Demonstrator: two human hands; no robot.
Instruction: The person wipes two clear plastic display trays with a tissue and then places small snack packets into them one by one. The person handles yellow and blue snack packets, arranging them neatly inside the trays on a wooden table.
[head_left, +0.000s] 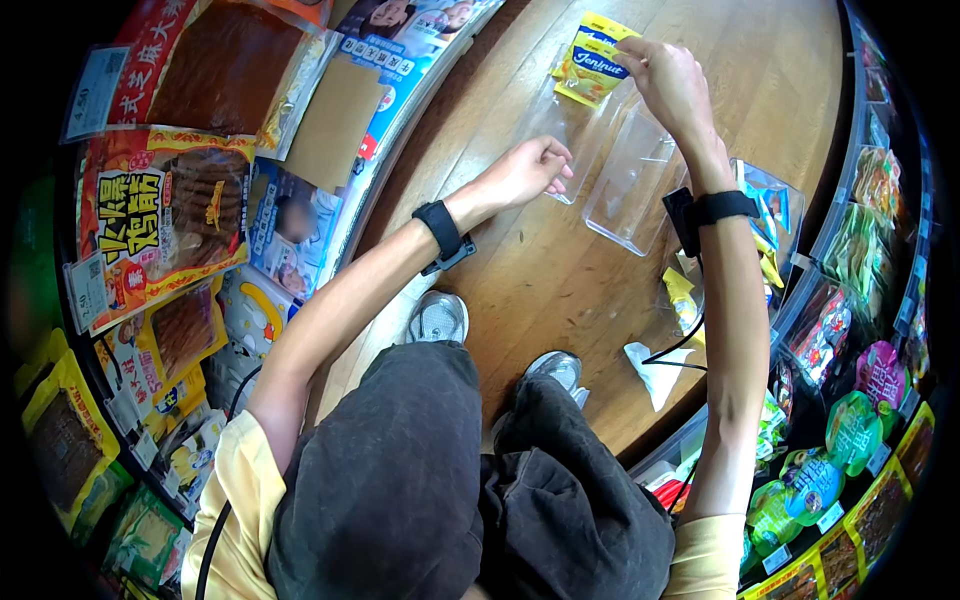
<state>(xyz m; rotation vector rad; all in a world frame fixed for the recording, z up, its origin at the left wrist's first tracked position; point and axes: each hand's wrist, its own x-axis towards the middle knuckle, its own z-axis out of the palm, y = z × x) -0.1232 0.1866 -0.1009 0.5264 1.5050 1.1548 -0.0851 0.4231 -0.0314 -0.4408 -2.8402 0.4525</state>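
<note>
At the top of the head view, my right hand (667, 79) pinches the corner of a yellow snack packet (592, 67) with a blue label. A second yellow packet (598, 28) lies partly behind it. My left hand (529, 172) hangs above the wooden floor with its fingers loosely curled and nothing seen in them. Just beyond and to the right of it are clear plastic bins (626, 180), lying on the floor. A further clear bin (787, 195) holding blue and yellow packets is partly covered by my right forearm.
Shelves of packaged snacks (172, 217) stand on the left, beside blue printed cartons (390, 67). More hanging packets (855, 247) line the right-hand shelf. A white tissue-like piece (660, 371) and a yellow packet (681, 296) lie on the floor near my right forearm.
</note>
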